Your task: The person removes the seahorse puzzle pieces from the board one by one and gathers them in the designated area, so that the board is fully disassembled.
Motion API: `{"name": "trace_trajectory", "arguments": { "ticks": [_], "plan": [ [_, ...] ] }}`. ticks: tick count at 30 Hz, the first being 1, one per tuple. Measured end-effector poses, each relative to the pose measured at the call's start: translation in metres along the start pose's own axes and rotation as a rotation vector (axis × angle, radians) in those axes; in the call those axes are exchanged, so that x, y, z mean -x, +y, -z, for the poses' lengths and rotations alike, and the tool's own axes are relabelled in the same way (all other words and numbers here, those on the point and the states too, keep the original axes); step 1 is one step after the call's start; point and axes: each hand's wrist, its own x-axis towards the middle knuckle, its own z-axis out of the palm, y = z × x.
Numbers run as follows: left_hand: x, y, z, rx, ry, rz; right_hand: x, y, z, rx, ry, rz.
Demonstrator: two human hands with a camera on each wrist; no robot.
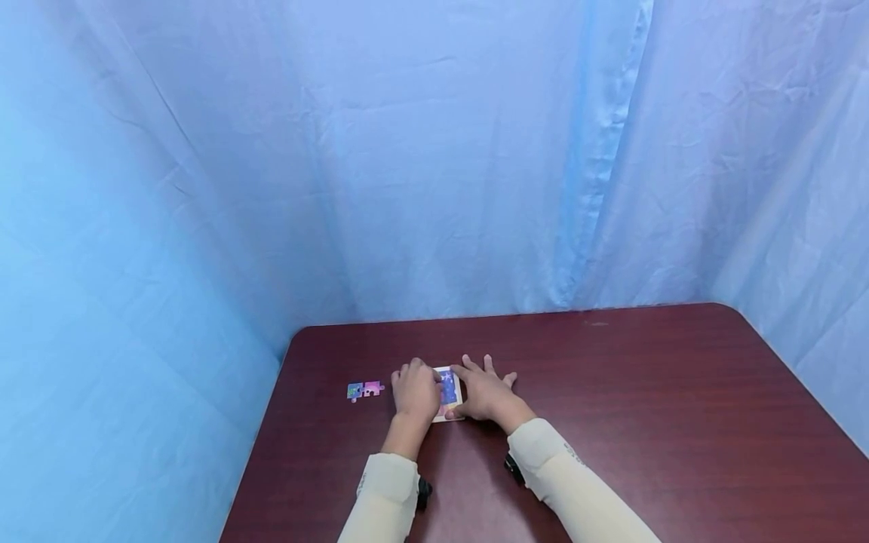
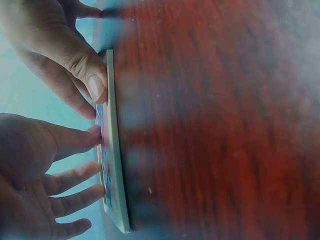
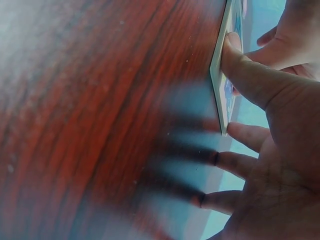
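White-rimmed with a mostly blue picture, the board point(image 1: 449, 393) lies flat on the table point(image 1: 645, 392), between the two hands. Right hand point(image 1: 485, 393) has its fingers splayed, grasping nothing, thumb on the board by its near right corner and index finger at the far right one; that brace should, I judge, bear lightly so the board neither slides nor tips. Left hand point(image 1: 416, 392) sets thumb and fingertips to the picture, spaced apart; whether they pinch a piece I cannot tell. Even, straight-down pressure there seems wiser than a sideways shove. That hand hides the board's left side, and the wrist views catch the board almost edge-on, so any seams are hard to make out. Farther left, two pieces point(image 1: 372, 386) lie side by side, their print too small to read. Sleeves point(image 1: 577, 486) are cut off below, the curtain point(image 1: 441, 151) above.
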Motion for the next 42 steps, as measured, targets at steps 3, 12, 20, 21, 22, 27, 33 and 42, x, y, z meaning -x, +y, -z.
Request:
{"name": "trace_trajectory", "arguments": {
  "ticks": [3,12,20,21,22,27,33,42],
  "plan": [
    [-0.003,0.0,-0.001,0.026,0.007,0.003,0.001,0.0,0.001,-0.004,0.0,-0.007],
    [-0.006,-0.004,-0.002,0.094,0.004,0.041,0.002,-0.002,0.001,-0.039,0.008,-0.007],
    [-0.006,-0.006,0.001,0.129,0.018,0.024,0.001,-0.003,0.003,-0.027,-0.004,-0.018],
    [-0.005,-0.007,0.001,0.135,0.019,0.028,0.001,-0.003,0.002,-0.021,-0.009,-0.018],
    [-0.004,-0.008,0.002,0.14,0.02,0.032,0.001,-0.003,0.002,-0.012,-0.015,-0.019],
    [0.0,-0.014,0.009,0.155,0.038,0.051,0.0,-0.003,0.002,0.024,-0.031,-0.016],
    [0.007,-0.029,0.019,0.148,0.054,0.06,-0.002,-0.002,0.0,0.038,-0.037,-0.027],
    [0.013,-0.054,0.028,0.137,0.081,0.078,-0.002,-0.002,-0.001,0.034,-0.039,-0.021]
  ]
}}
